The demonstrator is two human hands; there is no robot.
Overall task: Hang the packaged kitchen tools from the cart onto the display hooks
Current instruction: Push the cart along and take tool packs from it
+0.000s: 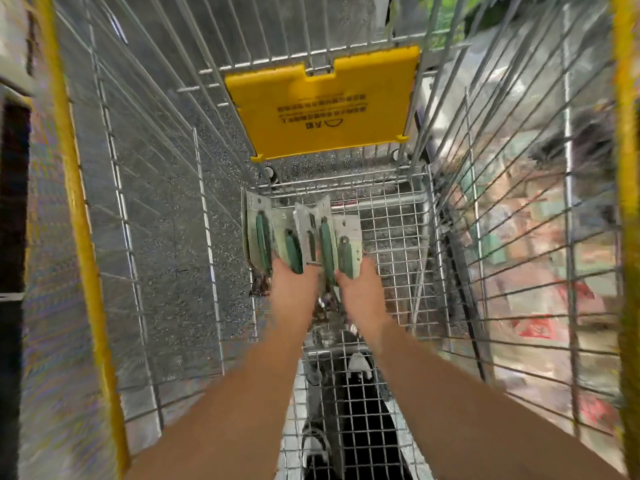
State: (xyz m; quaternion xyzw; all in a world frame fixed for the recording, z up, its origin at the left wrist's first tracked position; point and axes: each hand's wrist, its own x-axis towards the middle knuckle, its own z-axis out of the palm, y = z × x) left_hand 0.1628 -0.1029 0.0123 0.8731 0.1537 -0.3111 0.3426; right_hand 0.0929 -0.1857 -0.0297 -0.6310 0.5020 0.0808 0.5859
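Observation:
Both my arms reach down into a wire shopping cart (pixel 391 233). My left hand (pixel 292 282) grips a bunch of packaged kitchen tools (pixel 273 237) with green handles on pale cards. My right hand (pixel 356 287) grips another bunch of the same packaged tools (pixel 341 242) right beside it. The two bunches stand upright and touch each other near the cart's far end. My fingers are hidden behind the packages. The picture is blurred by motion.
The yellow child-seat flap (pixel 325 102) hangs at the cart's far end above the packages. Yellow rim strips (pixel 79 216) run along both cart sides. Shelves with blurred goods (pixel 540 237) show through the right side. Grey speckled floor (pixel 173 220) lies to the left.

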